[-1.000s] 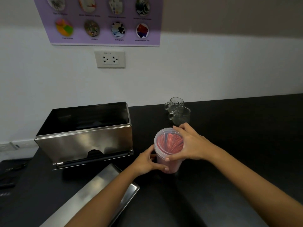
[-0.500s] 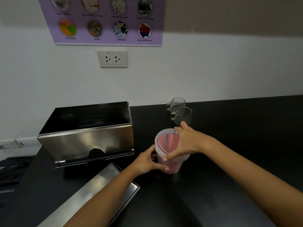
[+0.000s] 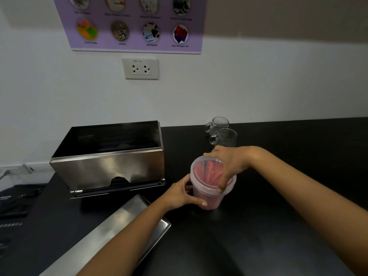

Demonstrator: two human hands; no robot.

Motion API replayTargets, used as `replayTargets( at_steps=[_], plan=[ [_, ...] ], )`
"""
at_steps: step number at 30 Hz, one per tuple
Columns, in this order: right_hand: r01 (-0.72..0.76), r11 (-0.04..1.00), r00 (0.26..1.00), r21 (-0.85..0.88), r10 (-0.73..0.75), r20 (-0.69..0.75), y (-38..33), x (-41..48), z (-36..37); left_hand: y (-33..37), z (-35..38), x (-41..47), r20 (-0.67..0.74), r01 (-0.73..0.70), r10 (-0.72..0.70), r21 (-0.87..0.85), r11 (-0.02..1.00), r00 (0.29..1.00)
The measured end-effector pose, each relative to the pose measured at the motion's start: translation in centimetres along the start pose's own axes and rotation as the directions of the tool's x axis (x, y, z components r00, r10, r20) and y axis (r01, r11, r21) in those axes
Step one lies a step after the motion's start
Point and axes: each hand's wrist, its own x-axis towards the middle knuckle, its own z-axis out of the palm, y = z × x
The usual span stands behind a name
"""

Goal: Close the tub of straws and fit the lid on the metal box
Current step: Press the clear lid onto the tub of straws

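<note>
Tub of straws (image 3: 211,202) stands on the counter (image 3: 278,206) beside the metal box (image 3: 111,168). My left hand (image 3: 179,194) grips its wall and my right hand (image 3: 229,164) clasps its clear lid (image 3: 205,172). I'm on the closing step, I judge; next, press the rim home all round.

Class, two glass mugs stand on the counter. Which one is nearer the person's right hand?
The front mug, standing just beyond the right hand. The other mug stands behind it, further from the hand.
</note>
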Motion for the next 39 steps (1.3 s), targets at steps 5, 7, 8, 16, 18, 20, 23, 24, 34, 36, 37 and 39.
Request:
replayTargets(
  at_steps=[5,7,8,16,18,20,23,24,34,36,37,39],
  plan=[
    [-0.06,0.998,0.997,-0.003,0.059,-0.041,-0.1,0.1,0.4,0.0,0.1,0.0,-0.006,0.005,-0.005,-0.005,1.0,1.0],
    [-0.092,0.996,0.994,-0.011,0.091,-0.055,-0.3,0.1,0.6,-0.1,0.1,0.0,-0.011,0.003,-0.003,-0.001,1.0,1.0],
    [-0.105,0.994,0.993,-0.014,0.104,-0.061,-0.5,0.0,0.7,-0.1,0.1,0.0,-0.013,0.004,-0.004,0.006,1.0,1.0],
    [-0.221,0.974,0.97,-0.039,0.216,-0.109,-1.6,-0.1,1.2,0.0,0.1,-0.1,0.0,0.003,-0.003,0.006,1.0,1.0],
    [-0.242,0.97,0.965,-0.03,0.237,-0.109,-1.5,0.1,1.4,0.1,0.0,-0.1,0.006,0.007,-0.007,0.014,1.0,1.0],
    [-0.211,0.977,0.975,0.044,0.213,-0.06,-1.0,0.0,1.3,0.2,0.0,-0.1,0.003,0.005,-0.005,0.008,1.0,1.0],
    [-0.069,0.991,0.998,0.113,0.07,-0.005,0.0,-0.5,0.9,0.2,0.1,-0.1,-0.007,0.001,-0.001,-0.009,1.0,1.0],
    [-0.031,0.994,0.999,0.107,0.032,-0.004,0.2,-0.5,0.9,0.2,0.1,0.0,-0.006,0.003,-0.003,-0.01,1.0,1.0],
    [0.035,0.999,0.973,-0.013,-0.037,-0.226,0.9,-0.1,1.8,-0.3,0.7,-0.2,-0.094,-0.03,0.025,-0.045,0.999,0.995],
    [0.033,0.999,0.964,-0.023,-0.038,-0.262,1.0,0.1,2.2,-0.3,0.9,-0.3,-0.109,-0.04,0.035,-0.05,0.998,0.993],
    [0.034,0.999,0.961,-0.022,-0.038,-0.276,1.1,0.1,2.3,-0.3,1.0,-0.4,-0.115,-0.043,0.036,-0.052,0.998,0.993],
    [0.037,0.999,0.956,-0.006,-0.037,-0.292,1.2,0.1,2.6,-0.2,1.1,-0.5,-0.118,-0.039,0.032,-0.054,0.998,0.993]
  ],
)
